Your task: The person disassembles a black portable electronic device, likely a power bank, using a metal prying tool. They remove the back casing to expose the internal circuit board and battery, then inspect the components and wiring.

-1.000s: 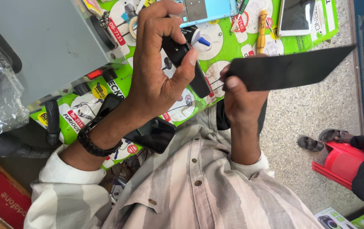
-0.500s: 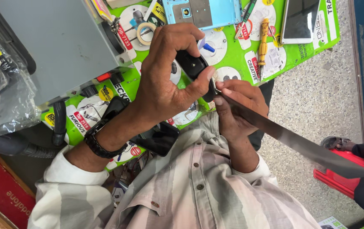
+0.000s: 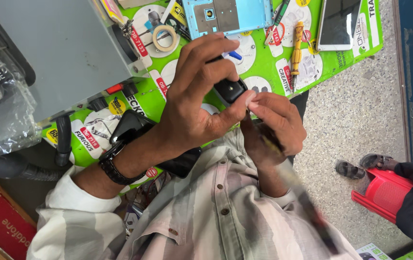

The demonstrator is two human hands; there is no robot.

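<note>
From above, the person's left hand (image 3: 201, 96), a black watch on its wrist, pinches one small black plastic gadget (image 3: 229, 89) over the green printed counter (image 3: 264, 72), and the right hand (image 3: 274, 127) closes round one long dark flat strip (image 3: 307, 207), blurred, meeting that gadget at the thumb. On the counter lie one light-blue phone frame (image 3: 228, 17), one yellow-handled screwdriver (image 3: 296, 48), one roll of tape (image 3: 165, 37) and one white-edged phone (image 3: 339, 24); one grey metal box (image 3: 66, 53) stands at its far side.
</note>
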